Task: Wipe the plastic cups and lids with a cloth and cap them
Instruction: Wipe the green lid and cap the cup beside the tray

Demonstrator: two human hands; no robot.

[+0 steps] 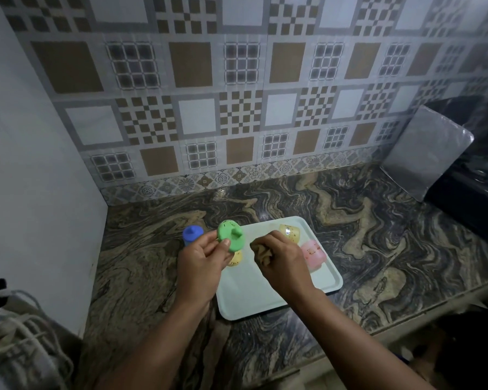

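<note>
My left hand [202,258] holds a green lid [229,234] with a spout, tilted up above the left edge of the white tray [254,294]. My right hand [282,258] is closed on a bunched brown cloth [261,252], just right of the lid and apart from it. A yellow lid [235,259] lies on the tray, partly hidden under my left hand. A yellow cup [289,231] and a pink cup [313,253] lie on their sides at the tray's far right. A capped blue cup [192,234] stands on the counter left of the tray.
The marbled counter [364,235] runs to a patterned tile wall behind and a plain wall on the left. A foil-covered panel [426,153] and a dark stove [473,198] sit at the far right. Cables and a rack [20,342] lie at the lower left.
</note>
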